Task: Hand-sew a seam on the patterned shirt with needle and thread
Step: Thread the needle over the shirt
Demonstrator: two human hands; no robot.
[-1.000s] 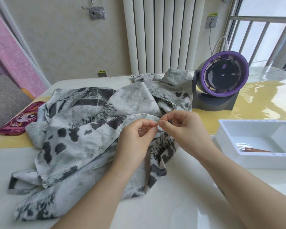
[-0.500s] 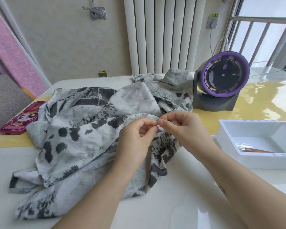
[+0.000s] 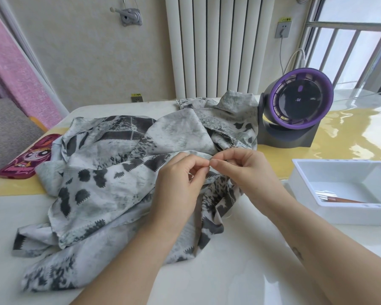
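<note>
The grey and white patterned shirt (image 3: 110, 183) lies crumpled across the white table. My left hand (image 3: 180, 186) pinches a folded edge of the shirt between thumb and fingertips. My right hand (image 3: 242, 170) sits just to its right, fingertips pinched together against the same edge where the two hands meet. The needle and thread are too small to make out; they are hidden between the fingertips.
A purple and grey round fan (image 3: 295, 108) stands behind my right hand. To the right is a white tray (image 3: 306, 190) holding a brown-handled tool. A pink cartoon phone case (image 3: 29, 159) lies at the table's left edge. A radiator and wall stand behind.
Both hands stay at the same spot on the shirt edge. The short bit of needle seen between the fingertips a second ago no longer shows; the fingertips have closed together.
</note>
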